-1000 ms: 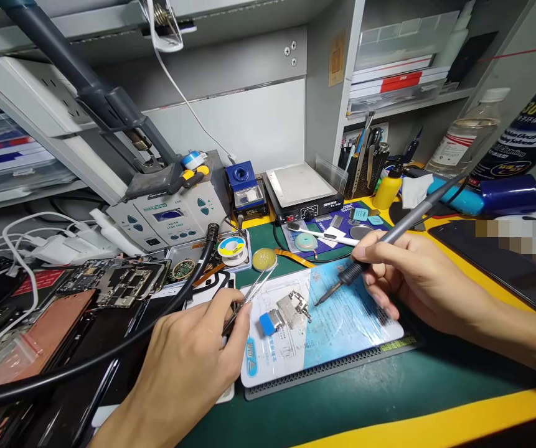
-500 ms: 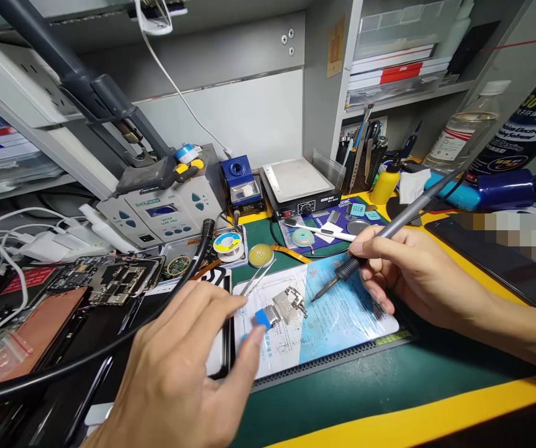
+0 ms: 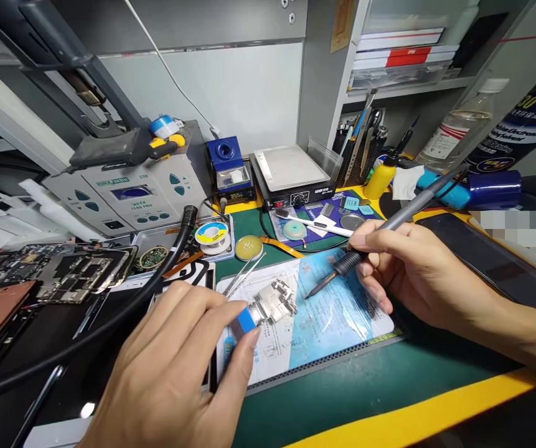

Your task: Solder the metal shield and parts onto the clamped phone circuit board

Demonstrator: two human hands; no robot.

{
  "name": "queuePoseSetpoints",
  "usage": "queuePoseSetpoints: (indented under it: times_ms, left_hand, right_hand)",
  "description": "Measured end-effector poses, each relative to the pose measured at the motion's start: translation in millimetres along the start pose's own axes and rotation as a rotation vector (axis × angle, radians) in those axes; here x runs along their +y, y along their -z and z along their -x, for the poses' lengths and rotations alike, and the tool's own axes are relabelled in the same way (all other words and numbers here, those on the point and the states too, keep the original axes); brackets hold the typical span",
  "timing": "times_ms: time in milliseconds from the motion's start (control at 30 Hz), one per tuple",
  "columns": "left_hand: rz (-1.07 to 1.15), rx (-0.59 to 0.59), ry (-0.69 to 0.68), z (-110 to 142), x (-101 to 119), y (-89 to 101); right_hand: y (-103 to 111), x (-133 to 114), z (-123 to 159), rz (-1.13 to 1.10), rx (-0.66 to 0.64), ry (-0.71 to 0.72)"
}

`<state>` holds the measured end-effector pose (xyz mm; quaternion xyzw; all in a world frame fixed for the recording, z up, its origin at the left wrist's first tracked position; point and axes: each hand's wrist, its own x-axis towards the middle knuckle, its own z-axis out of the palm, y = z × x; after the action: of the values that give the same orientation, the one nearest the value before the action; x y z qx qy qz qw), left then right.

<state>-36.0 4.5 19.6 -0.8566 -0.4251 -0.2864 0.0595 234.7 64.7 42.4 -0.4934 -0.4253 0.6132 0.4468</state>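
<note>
Up close, a small blue block is pinched by the left hand, pressed between the thumb and the curled forefinger, with the other fingers bunched behind it. A silver metal shield is butted against the block and rests on a printed repair sheet, which is laid on a green work mat. A soldering iron is gripped pen-style by the right hand, the fingers closed around its black handle, and its tip is held over the sheet just beside the shield; whether the tip touches anything cannot be told. A pair of steel tweezers is left lying on the sheet, near the shield.

Just beyond, a round tin of yellowish paste, a spool of solder wire and an orange flex cable are set out on the mat. Phone circuit boards are spread to the left, beside a black hose. Farther back, a hot plate, a blue iron stand and a rework station are lined up, with a yellow bottle and a spray can seen at right.
</note>
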Motion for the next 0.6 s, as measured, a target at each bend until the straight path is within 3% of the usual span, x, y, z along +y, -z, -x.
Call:
queuePoseSetpoints:
  times_ms: [267, 600]
  left_hand:
    - [-0.096, 0.112, -0.031, 0.0, -2.5, 4.2]
    - [-0.202, 0.166, -0.043, 8.6, -5.0, 5.1]
  right_hand:
    - [3.3, -8.0, -0.4, -0.102, 0.060, 0.017]
    - [-1.3, -1.0, 0.7, -0.023, -0.020, -0.032]
